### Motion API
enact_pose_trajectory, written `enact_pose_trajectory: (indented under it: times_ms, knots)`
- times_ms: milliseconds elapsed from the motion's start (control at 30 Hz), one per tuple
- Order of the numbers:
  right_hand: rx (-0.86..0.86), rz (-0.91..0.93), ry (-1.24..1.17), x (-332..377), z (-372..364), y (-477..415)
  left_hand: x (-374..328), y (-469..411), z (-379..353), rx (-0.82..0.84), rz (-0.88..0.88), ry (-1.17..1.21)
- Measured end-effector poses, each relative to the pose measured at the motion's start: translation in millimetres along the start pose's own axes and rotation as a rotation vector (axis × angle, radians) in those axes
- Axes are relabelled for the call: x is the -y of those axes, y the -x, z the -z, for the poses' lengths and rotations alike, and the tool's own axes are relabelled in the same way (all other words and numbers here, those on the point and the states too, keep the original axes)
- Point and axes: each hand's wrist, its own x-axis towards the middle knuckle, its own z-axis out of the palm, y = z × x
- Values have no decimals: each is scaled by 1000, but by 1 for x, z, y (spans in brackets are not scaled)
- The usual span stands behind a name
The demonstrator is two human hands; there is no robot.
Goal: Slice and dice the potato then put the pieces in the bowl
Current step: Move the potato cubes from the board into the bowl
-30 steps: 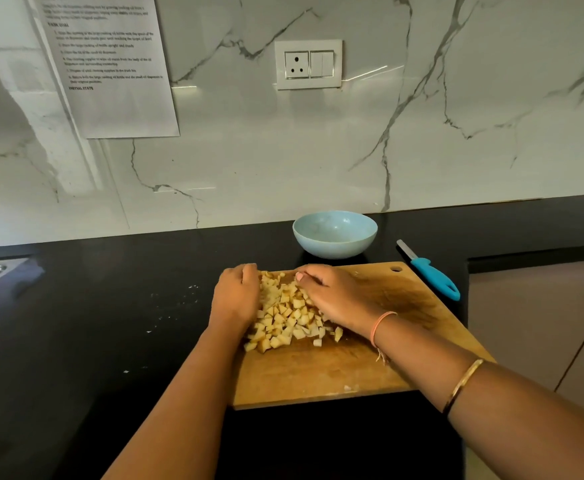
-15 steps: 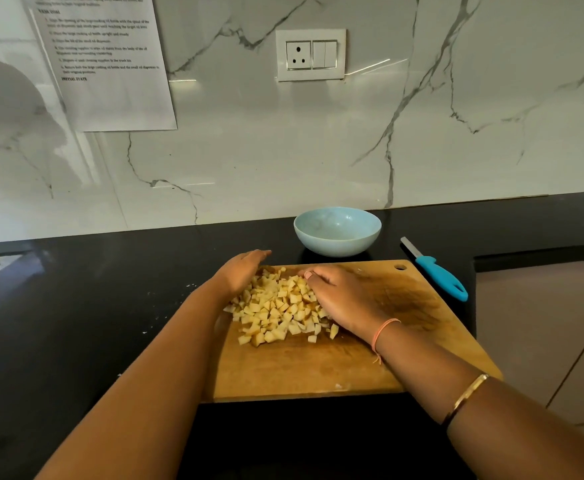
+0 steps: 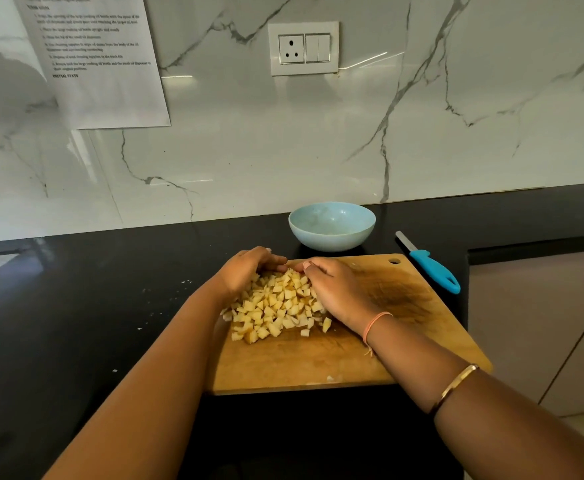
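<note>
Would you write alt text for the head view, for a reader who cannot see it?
A left hand and right hand cup a pile of diced potato on a wooden cutting board. An empty blue bowl stands behind it, a blue-handled knife to the right.

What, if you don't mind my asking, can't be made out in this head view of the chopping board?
Head view only:
- Printed sheet: text too small and blurred to read; top cut off by the frame edge.
- Left hand and right hand: palm sides hidden by the hands' own backs, so whether they grip any potato pieces is unclear.
- Cutting board: left edge hidden by the left forearm.
</note>
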Motion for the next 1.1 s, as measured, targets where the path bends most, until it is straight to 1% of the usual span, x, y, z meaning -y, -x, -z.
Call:
enact_pose_trajectory:
  times_ms: [100,167,267,333,400,433,500,567,667,733,833,933,1033,1100]
  knots:
    - [-49,-14,-60,1,0,2,0,4,-1,-8,-1,47]
    - [-88,-9,-106,2,0,3,0,5,-4,-50,-7,69]
    - [-146,4,-140,2,0,3,-3,3,-6,-109,-12,9]
    - [-167,5,-147,2,-1,3,-7,-4,-5,-77,-1,-146]
    - [-167,3,-139,1,-1,3,-13,-9,-7,-11,12,-308]
    - [-159,5,-127,1,-1,3,-16,-11,-9,30,32,-341]
    - [-144,9,-101,0,0,3,-19,-14,-13,85,76,-366]
    - [-135,7,-68,0,0,2,-20,-14,-15,90,95,-390]
    - [-107,11,-16,0,0,3,-20,-6,-12,82,54,-356]
    - [-89,20,-3,1,-1,4,-20,0,-10,68,11,-274]
    - [-113,5,-55,4,0,5,-19,8,-8,-29,-50,-163]
    - [-141,2,-67,5,1,6,-13,16,-6,-200,-43,-132]
    - [-110,10,-2,3,-1,4,-6,23,-7,-377,-8,-112]
    - [-68,23,94,2,-3,3,0,27,-10,-418,33,-146]
